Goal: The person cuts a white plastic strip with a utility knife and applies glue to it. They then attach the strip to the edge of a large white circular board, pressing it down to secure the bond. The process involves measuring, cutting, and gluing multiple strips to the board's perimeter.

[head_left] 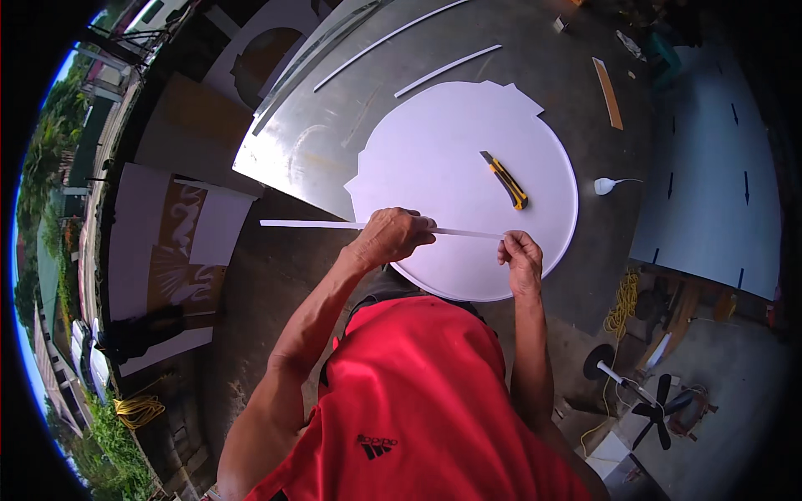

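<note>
A thin white strip (311,224) runs crosswise in front of me, over the near part of a large white round panel (443,150). My left hand (393,236) is closed around the strip near its middle, with a long end sticking out to the left. At the strip's right end, my right hand (521,255) pinches it between bent fingers. The panel has notched corners at its upper right and left, and a thin raised rim along its right and near edge. On it lies a yellow and black utility knife (505,180), its blade pointing to the far left.
Two loose white strips (449,70) lie beyond the panel on the grey metal sheet (288,138). To the right are a small white squeeze bottle (605,186) with a thin nozzle and a brown strip (608,93). A black-bladed fan (657,409) stands at lower right, near yellow rope (622,305).
</note>
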